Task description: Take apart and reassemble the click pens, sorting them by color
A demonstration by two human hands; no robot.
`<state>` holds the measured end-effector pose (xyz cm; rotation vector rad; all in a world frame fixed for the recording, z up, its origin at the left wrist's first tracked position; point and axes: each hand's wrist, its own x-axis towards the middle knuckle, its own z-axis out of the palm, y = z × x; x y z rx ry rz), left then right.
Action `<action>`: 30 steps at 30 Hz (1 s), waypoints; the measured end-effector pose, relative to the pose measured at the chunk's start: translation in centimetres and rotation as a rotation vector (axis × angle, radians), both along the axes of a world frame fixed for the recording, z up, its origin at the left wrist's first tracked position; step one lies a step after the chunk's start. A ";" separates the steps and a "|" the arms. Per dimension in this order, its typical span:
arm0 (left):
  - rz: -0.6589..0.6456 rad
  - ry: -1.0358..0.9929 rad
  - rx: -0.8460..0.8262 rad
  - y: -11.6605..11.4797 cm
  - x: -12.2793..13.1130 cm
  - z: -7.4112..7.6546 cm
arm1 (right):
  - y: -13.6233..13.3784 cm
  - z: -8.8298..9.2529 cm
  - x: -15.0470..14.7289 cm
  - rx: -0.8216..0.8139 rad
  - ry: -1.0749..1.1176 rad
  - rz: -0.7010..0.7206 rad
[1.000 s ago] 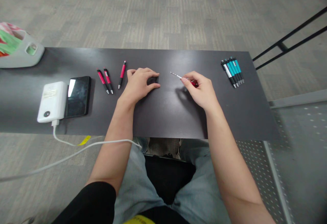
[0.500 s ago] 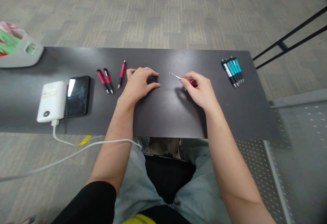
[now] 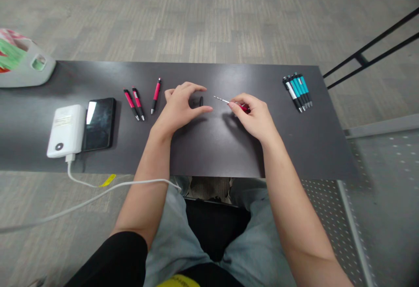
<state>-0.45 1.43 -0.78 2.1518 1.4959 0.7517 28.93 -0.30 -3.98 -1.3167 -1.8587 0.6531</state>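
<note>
Currently, the left hand [image 3: 181, 106] is above the middle of the dark counter [image 3: 222, 152], with its thumb and index finger spread apart. Between these two fingertips there is a small black cylindrical piece [image 3: 201, 101], which looks upright; I cannot tell if another finger touches it from behind.

The right hand [image 3: 252, 112] is opposite, and its fingers pinch a red pen barrel [image 3: 245, 109] between the thumb and the index finger. From this barrel a thin, pale refill [image 3: 221, 99] comes out and points to the left, toward the black piece, near to it but apart from it. The other end of the barrel is hidden in the hand.

Just beside the left hand, on its left, lies one red-and-black pen [image 3: 156, 96]. Farther left there is a pair of similar pens [image 3: 138, 104], lying side by side. Next to them are a black smartphone [image 3: 100, 123] and a white power bank [image 3: 66, 128], into which a white cable [image 3: 111, 193] is plugged. A white basket [image 3: 46, 69] with colourful contents stands at the far left. Well to the right of the right hand, a row of turquoise pens [image 3: 300, 87] lies together with one white pen [image 3: 290, 88].
</note>
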 end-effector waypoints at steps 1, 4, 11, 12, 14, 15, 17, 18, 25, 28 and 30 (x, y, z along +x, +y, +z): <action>-0.013 -0.035 0.007 -0.1 0.3 0.3 | 0.0 0.0 -0.1 0.003 0.001 0.007; -0.070 -0.119 0.012 -0.3 1.3 0.7 | -0.1 0.2 -0.4 0.016 0.008 0.030; -0.038 -0.257 0.088 0.5 1.3 -0.1 | -0.2 0.7 -0.3 0.022 0.011 0.008; -0.003 -0.271 0.102 0.6 1.2 -0.2 | -0.1 0.8 -0.1 0.024 0.014 -0.011; 0.059 -0.271 0.108 0.7 1.0 -0.2 | -0.1 0.9 0.3 0.024 0.017 -0.056; 0.080 -0.258 0.100 0.7 1.0 -0.1 | -0.1 1.0 0.6 0.021 0.017 -0.080; 0.105 -0.218 0.079 0.7 0.9 -0.1 | -0.1 1.3 1.0 0.014 0.014 -0.120; 0.112 -0.200 0.074 0.7 0.9 -0.1 | -0.2 1.4 1.1 0.012 0.015 -0.134; 0.084 -0.033 0.031 0.4 1.3 0.3 | -0.1 1.4 1.3 -0.007 0.034 -0.137; 0.079 0.058 0.004 0.2 1.6 0.6 | 0.1 0.9 1.2 -0.021 0.046 -0.116; 0.064 0.098 -0.007 0.1 1.8 0.6 | 0.1 0.7 1.2 -0.031 0.047 -0.109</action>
